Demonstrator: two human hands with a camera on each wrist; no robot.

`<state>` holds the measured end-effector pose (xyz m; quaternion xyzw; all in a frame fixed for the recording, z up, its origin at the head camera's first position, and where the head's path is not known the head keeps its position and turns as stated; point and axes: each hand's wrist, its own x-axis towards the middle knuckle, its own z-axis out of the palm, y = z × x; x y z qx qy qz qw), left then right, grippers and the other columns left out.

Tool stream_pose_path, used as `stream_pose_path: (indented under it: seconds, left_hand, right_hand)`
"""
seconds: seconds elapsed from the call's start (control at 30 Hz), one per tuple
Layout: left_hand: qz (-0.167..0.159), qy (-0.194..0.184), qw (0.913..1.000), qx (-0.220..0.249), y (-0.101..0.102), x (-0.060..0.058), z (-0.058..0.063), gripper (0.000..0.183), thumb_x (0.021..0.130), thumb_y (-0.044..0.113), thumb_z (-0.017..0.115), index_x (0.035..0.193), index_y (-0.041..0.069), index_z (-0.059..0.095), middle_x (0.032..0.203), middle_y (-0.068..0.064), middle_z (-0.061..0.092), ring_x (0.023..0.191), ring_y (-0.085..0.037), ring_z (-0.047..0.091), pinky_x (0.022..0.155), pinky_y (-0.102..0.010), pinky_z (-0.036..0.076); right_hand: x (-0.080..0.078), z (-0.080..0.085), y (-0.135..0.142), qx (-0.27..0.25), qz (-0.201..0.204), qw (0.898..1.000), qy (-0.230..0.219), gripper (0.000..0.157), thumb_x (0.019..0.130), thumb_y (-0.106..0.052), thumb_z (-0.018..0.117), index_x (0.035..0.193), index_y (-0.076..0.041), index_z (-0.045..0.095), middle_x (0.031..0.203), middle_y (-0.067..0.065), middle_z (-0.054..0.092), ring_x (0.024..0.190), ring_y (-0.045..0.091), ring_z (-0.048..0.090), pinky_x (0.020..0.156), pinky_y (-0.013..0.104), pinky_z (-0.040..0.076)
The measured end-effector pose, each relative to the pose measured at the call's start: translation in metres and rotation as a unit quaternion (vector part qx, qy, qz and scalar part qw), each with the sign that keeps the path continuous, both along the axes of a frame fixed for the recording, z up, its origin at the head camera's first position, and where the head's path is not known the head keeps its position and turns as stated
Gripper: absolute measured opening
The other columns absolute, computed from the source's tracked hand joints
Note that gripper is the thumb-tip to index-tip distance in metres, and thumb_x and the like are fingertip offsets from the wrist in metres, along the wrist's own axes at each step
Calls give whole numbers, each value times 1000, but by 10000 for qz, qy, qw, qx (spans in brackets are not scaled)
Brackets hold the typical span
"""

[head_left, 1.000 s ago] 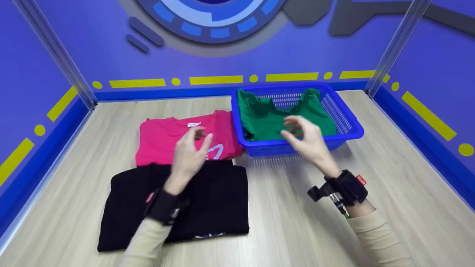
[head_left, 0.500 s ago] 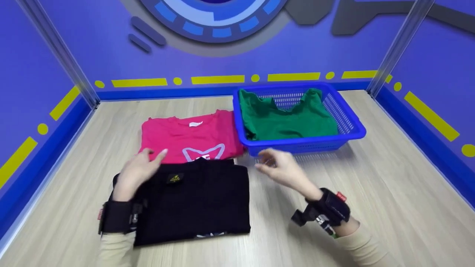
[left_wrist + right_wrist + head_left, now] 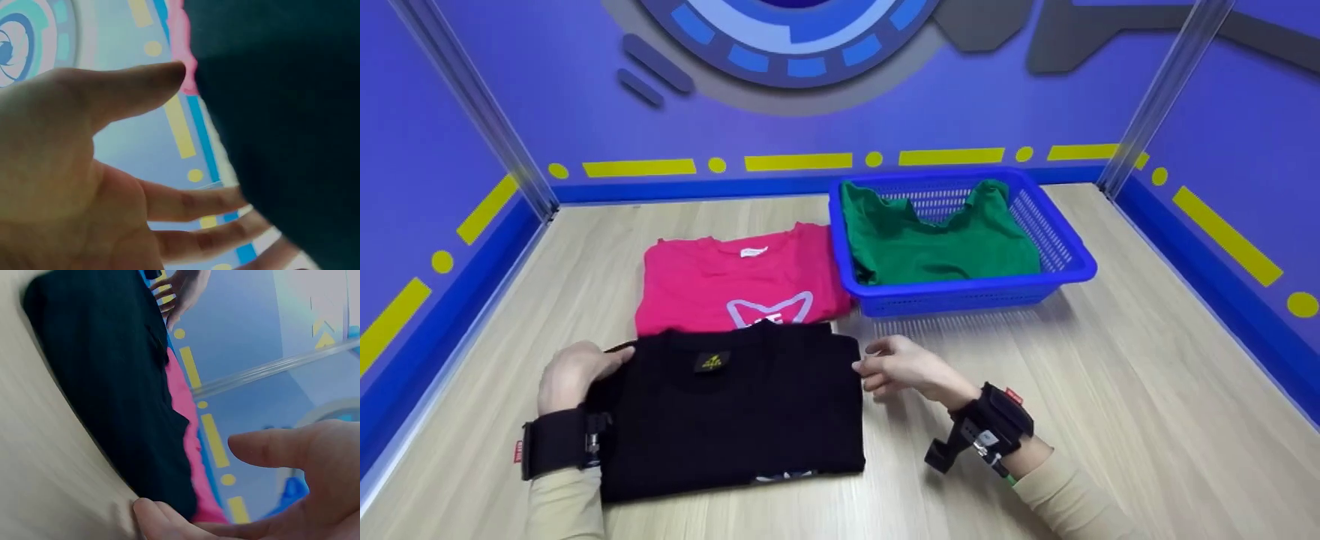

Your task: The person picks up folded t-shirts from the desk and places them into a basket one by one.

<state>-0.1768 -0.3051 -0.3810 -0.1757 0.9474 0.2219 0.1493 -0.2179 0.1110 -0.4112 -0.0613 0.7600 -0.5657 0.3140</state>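
Observation:
A folded black T-shirt (image 3: pixel 742 420) lies on the table with its neck label facing up. My left hand (image 3: pixel 574 375) is at its left edge, thumb tip beside the top corner. In the left wrist view that hand's thumb (image 3: pixel 135 87) stands well apart from the fingers (image 3: pixel 191 203), whose tips pass behind the black cloth. My right hand (image 3: pixel 915 367) is by the shirt's upper right corner. Its fingertips (image 3: pixel 147 512) reach the shirt's edge in the right wrist view, while the thumb stays spread away. Neither hand pinches the cloth.
A folded pink T-shirt (image 3: pixel 697 277) lies behind the black one, its front edge covered by it. To its right stands a blue plastic basket (image 3: pixel 960 300) holding a green garment (image 3: pixel 960 251). Blue printed walls (image 3: pixel 547 112) border the table.
Both hands have come down and back from above the pink shirt and the basket to the two sides of the black shirt. The left hand moved left, the right hand moved left too.

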Motion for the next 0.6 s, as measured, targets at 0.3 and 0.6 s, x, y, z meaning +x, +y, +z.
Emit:
stream_pose_path:
  seconds: [0.3, 0.6]
  left_hand:
    - [13, -481, 9870, 1533, -3, -3, -6, 82, 89, 55, 52, 125, -17, 38, 104, -18, 47, 97, -31, 50, 88, -45, 47]
    - [-69, -846, 9761, 2000, -2, -5, -10, 94, 83, 49, 66, 133, -17, 23, 122, -23, 39, 112, -35, 46, 100, -47, 42]
  right_hand:
    - [-2, -10, -18, -674, -237, 9945, -770, 14, 90, -15, 61, 94, -3, 55, 72, 0, 60, 66, 9, 62, 69, 30, 58]
    - [1, -17, -39, -746, -415, 9924, -889, 16, 84, -18, 70, 86, -8, 58, 70, -2, 67, 65, 8, 64, 67, 26, 56]
